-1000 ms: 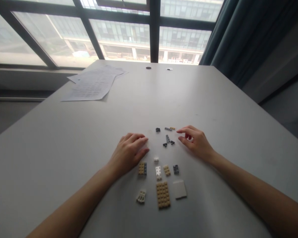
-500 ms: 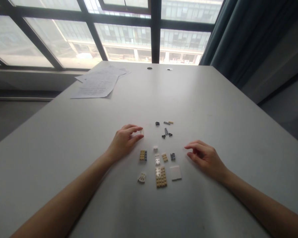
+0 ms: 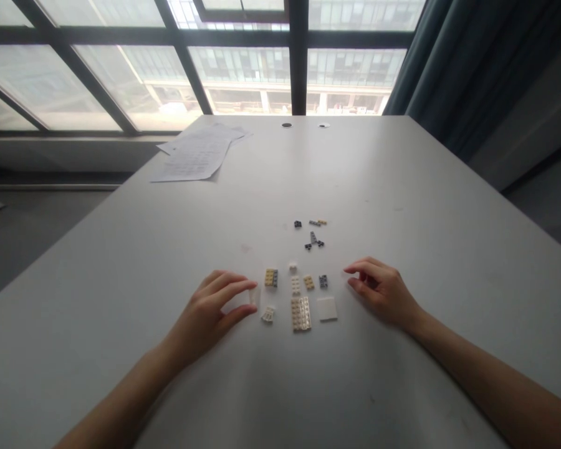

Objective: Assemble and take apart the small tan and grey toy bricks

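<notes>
My left hand [image 3: 215, 307] is closed on a small clear transparent piece [image 3: 254, 297], pinched by its edges between thumb and fingers. Just right of that piece lies a white ribbed building piece [image 3: 268, 314]. Above it is a tan and grey building plate [image 3: 271, 278]. My right hand [image 3: 378, 288] rests on the table with curved fingers apart and nothing visible between them. Nearest to it are a dark grey small plate [image 3: 323, 281] and a flat white tile [image 3: 327, 308]. Between the hands lie a large tan plate [image 3: 296, 315], white studded pieces [image 3: 295, 285] and a small tan plate [image 3: 308, 282].
Farther up the white table [image 3: 280, 187] are a grey forked assembly [image 3: 313, 239], a black piece [image 3: 298, 224] and a grey and tan strip [image 3: 316, 222]. Paper sheets [image 3: 196, 156] lie at the far left. Two round cable holes [image 3: 287, 125] sit near the far edge.
My left hand has come nearer and to the left with the clear piece, to beside the white ribbed piece. My right hand has stayed nearly in place. The view has shifted slightly.
</notes>
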`<state>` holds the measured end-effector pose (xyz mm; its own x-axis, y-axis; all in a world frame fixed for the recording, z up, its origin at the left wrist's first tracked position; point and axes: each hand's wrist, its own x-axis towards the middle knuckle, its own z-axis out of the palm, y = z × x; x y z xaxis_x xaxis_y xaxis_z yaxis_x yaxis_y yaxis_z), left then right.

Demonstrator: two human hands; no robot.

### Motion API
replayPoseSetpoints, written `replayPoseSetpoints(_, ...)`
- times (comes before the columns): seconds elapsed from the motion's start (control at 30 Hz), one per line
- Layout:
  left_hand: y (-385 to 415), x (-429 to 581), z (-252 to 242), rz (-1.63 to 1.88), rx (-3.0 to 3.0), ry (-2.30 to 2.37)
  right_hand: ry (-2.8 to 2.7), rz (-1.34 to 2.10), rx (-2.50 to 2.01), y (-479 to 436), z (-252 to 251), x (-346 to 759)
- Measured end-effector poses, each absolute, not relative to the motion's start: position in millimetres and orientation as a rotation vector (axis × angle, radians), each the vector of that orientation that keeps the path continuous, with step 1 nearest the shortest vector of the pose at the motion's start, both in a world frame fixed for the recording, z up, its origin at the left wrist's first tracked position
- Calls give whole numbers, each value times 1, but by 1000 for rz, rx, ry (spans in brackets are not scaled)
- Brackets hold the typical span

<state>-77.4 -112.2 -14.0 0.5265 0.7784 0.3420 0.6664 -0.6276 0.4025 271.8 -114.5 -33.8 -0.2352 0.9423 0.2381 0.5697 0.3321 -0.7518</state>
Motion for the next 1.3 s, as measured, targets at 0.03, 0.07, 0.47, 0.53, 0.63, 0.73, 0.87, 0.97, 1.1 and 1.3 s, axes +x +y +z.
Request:
replayPoseSetpoints(0.03, -115, -77, -17, 726, 2553, 1203, -1918, 697, -1331, -115, -34, 272)
replayPoseSetpoints(0.07, -118, -76, -19, 718, 2563, 1181, -1921, 697, -1336, -115, -34, 272)
replayPoseSetpoints(0.47, -114, -75, -30, 784, 2620, 1241, -2136, 739, -1420, -99, -27, 254)
replayPoseSetpoints(0.53, -113, -78, -32, 752, 2630, 1296, -2170, 730, -1413, -96, -26, 248)
replayPoseSetpoints(0.63, -112, -81, -33, 688, 2637, 1351, -2202, 714, -1391, -93, -25, 242)
replayPoseSetpoints(0.73, -111, -82, -33, 640, 2648, 1367, -2182, 716, -1389, -92, -24, 241)
replayPoseSetpoints(0.87, -111, -82, -34, 611, 2643, 1376, -2091, 695, -1390, -91, -26, 242)
replayPoseSetpoints(0.97, -110, -82, -36, 613, 2644, 1376, -2055, 570, -1341, -92, -30, 244)
replayPoseSetpoints(1.1, -109, -83, -37, 611, 2648, 1383, -2160, 394, -1220, -98, -36, 249)
replayPoseSetpoints(1.3, -109, -83, -38, 610, 2637, 1390, -2148, 535, -1272, -98, -31, 255)
